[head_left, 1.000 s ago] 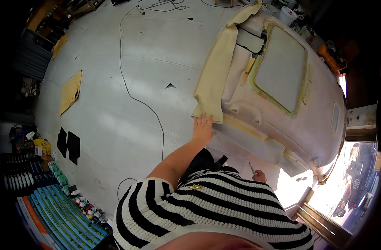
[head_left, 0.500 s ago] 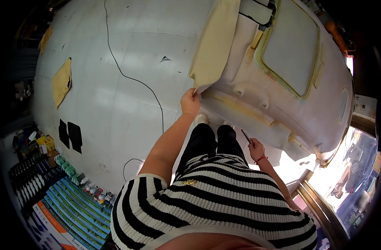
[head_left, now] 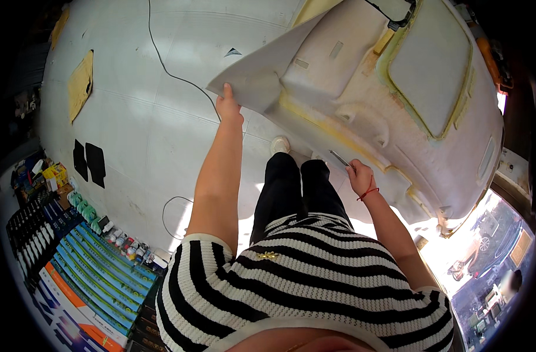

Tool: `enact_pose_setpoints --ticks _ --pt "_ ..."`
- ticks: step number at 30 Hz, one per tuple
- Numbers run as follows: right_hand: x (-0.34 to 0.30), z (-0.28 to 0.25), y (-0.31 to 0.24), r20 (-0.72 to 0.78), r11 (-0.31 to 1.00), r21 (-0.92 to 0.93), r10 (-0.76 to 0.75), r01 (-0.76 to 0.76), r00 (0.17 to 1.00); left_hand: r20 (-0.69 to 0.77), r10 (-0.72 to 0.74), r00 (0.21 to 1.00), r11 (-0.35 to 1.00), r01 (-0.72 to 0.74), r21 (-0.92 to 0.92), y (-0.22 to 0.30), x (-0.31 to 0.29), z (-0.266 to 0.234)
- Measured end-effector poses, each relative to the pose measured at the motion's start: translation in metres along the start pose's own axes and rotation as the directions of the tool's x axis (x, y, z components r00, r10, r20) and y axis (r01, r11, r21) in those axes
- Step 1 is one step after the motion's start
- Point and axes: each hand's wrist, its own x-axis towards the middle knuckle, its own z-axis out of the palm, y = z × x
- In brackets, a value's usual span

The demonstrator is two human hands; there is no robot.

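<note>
A large pale moulded panel (head_left: 397, 111) with a rectangular opening lies on the white floor ahead of me. Its grey fabric covering (head_left: 262, 73) is peeled up at the near left corner, showing yellowish foam residue beneath. My left hand (head_left: 228, 108) grips the lifted edge of that covering. My right hand (head_left: 360, 176) holds a thin metal tool (head_left: 340, 158) beside the panel's near edge. My black trousers and a white shoe (head_left: 280, 145) show below the panel.
A black cable (head_left: 168, 70) runs across the white floor. Yellow foam piece (head_left: 80, 85) and two black squares (head_left: 89, 161) lie at left. Stacked coloured boxes and small bottles (head_left: 86, 252) line the lower left. A bright doorway (head_left: 479, 246) opens at lower right.
My left hand has pulled the covering up and toward the left, so its grey underside now shows. My right hand with the tool has risen closer to the panel edge.
</note>
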Motion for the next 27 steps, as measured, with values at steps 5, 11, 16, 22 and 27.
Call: enact_pose_setpoints --ticks 5,11,16,22,27 --pt "0.031 0.011 -0.022 0.021 0.994 -0.110 -0.020 0.022 1.000 0.169 -0.034 0.985 0.917 -0.037 0.397 -0.058 -0.017 -0.006" --pt "0.065 0.031 -0.041 -0.003 0.957 -0.225 -0.191 0.185 0.982 0.250 -0.255 0.934 0.963 0.224 0.147 -0.105 0.006 -0.025" --pt "0.092 0.051 -0.048 0.035 0.938 -0.267 -0.221 0.222 0.975 -0.050 -0.732 0.680 0.672 0.732 0.115 -0.064 -0.028 0.003" --pt "0.104 0.060 -0.053 0.041 0.943 -0.279 -0.177 0.182 0.983 0.322 -0.614 0.721 0.765 0.643 0.018 -0.078 -0.042 0.014" --pt "0.112 0.066 -0.054 0.050 0.919 -0.324 -0.218 0.223 0.975 0.255 -0.559 0.789 0.813 0.582 -0.017 -0.107 -0.022 0.001"
